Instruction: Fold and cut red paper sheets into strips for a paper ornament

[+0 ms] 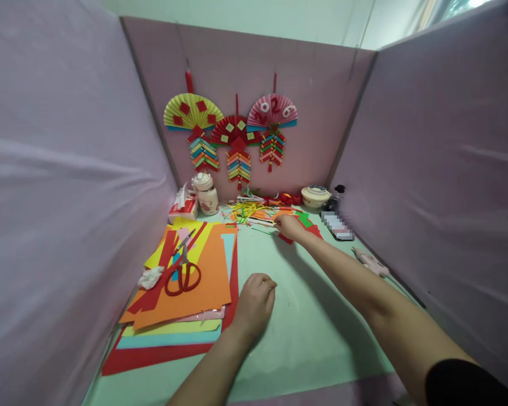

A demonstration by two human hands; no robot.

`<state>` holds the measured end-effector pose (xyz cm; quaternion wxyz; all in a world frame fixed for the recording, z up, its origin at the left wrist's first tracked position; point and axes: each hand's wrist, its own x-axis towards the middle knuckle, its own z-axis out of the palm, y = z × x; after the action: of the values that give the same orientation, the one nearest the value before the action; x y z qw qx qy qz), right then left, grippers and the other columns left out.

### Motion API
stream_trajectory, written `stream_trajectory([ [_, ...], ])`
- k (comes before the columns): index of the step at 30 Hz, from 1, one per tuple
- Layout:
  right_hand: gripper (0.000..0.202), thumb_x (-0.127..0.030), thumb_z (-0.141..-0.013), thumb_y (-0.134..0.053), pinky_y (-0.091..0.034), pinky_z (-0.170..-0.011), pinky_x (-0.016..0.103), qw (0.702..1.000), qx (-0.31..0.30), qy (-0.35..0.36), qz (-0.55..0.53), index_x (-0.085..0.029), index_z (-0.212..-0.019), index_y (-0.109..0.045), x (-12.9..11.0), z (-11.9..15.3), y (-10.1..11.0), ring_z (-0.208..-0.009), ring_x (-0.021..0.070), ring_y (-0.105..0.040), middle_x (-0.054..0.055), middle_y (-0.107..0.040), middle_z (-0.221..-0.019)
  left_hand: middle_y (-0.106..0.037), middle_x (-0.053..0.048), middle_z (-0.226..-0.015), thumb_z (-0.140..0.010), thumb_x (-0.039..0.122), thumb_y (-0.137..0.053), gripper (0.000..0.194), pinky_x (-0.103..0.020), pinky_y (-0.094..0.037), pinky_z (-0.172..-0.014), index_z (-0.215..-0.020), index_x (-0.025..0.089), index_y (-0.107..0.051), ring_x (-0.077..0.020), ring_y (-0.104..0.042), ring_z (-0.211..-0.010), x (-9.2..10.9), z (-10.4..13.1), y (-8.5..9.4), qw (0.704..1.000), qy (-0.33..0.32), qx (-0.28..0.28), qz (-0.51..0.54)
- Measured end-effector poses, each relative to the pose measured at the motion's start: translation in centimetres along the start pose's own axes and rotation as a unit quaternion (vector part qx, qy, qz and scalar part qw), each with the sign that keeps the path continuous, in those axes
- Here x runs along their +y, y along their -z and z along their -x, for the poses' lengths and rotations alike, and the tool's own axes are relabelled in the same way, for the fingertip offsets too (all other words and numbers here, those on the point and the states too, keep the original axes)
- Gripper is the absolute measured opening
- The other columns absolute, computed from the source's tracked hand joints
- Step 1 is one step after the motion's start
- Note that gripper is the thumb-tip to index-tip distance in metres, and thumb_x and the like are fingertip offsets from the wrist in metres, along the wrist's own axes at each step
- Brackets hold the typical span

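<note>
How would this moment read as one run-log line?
left hand: curled over pale-green tabletop | right hand: at multicoloured heap of thin strips, grasp unclear | nearby: red-handled metal scissors on coloured paper

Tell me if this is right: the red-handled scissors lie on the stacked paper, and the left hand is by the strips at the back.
Wrong hand: the head view shows the right hand by the strips at the back. The red-handled scissors do lie on the stacked paper.
</note>
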<state>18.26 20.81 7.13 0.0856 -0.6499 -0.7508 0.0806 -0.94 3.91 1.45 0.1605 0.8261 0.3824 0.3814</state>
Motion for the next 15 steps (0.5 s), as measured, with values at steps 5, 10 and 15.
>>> stream_trajectory([
  [5,0.033,-0.034,-0.092,-0.058,-0.052,-0.087,0.041,0.997,-0.043,-0.031,0.057,-0.015,-0.119,-0.058,-1.6,-5.1,-2.4,-0.102,0.0212,-0.061,0.011,-0.059,-0.121,-0.063,-0.008,-0.09,-0.088,0.009,-0.049,0.019,-0.036,-0.049,-0.078,-0.092,0.017,-0.065,-0.0214,-0.056,-0.089,0.0,0.4,-0.2,1.0,0.016,-0.019,0.002],
  [10,0.035,-0.035,-0.092,-0.058,-0.053,-0.086,0.042,0.994,-0.08,-0.035,0.066,-0.016,-0.121,-0.056,-1.9,-6.8,-3.0,-0.103,0.0214,-0.061,0.01,-0.058,-0.122,-0.062,-0.008,-0.09,-0.087,0.008,-0.048,0.02,-0.034,-0.049,-0.075,-0.091,0.018,-0.065,-0.021,-0.056,-0.088,0.2,0.6,-0.6,0.999,0.022,-0.033,0.028],
  [15,0.031,-0.039,-0.088,-0.06,-0.05,-0.076,0.029,0.996,-0.075,-0.024,0.032,-0.011,-0.099,-0.067,-5.0,-7.5,-3.9,-0.091,0.0207,-0.064,0.012,-0.068,-0.101,-0.062,-0.008,-0.091,-0.087,0.007,-0.049,0.02,-0.035,-0.049,-0.078,-0.093,0.017,-0.065,-0.0216,-0.056,-0.09,0.3,0.5,-0.4,0.997,0.037,-0.046,0.042],
])
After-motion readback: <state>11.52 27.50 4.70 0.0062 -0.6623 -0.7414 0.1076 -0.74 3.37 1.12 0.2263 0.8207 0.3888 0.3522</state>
